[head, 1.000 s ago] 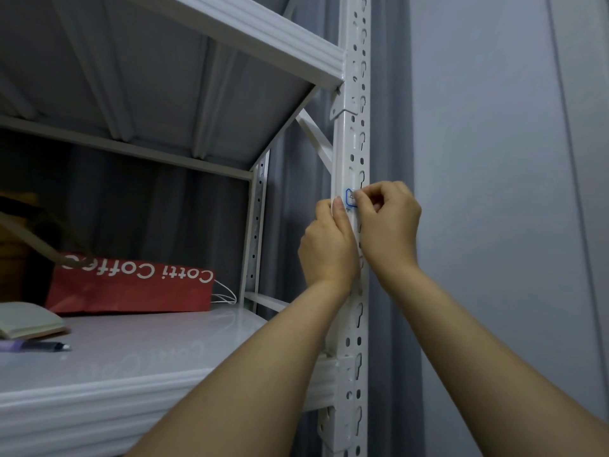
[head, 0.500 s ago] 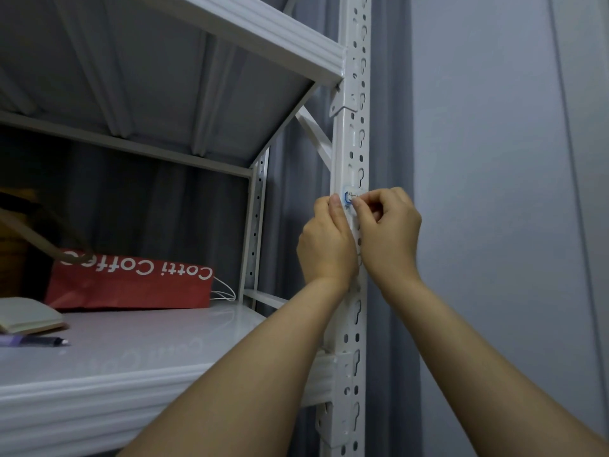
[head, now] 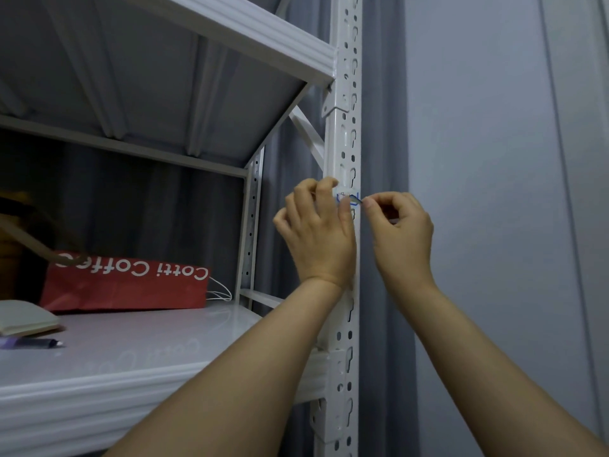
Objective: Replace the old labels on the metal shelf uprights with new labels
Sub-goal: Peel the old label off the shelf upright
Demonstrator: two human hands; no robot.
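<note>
A white perforated metal upright (head: 344, 133) runs top to bottom in the middle of the view. A small white label with a blue border (head: 347, 197) sits on it at hand height. My right hand (head: 398, 232) pinches the label's right edge between thumb and forefinger, and that edge is lifted off the metal. My left hand (head: 318, 232) rests against the upright, its thumb pressing beside the label's left part and its fingers curled around the post. The lower part of the label is hidden by my thumb.
A white shelf board (head: 138, 357) carries a red paper bag (head: 128, 282), a notebook (head: 23, 316) and a pen (head: 33, 343). Another shelf (head: 237, 31) is overhead, with a diagonal brace (head: 306, 133). Grey curtain and a wall (head: 487, 159) lie to the right.
My right hand has drawn rightward off the upright, peeling the label's right edge away. My left fingers have spread and its thumb has slid onto the label area.
</note>
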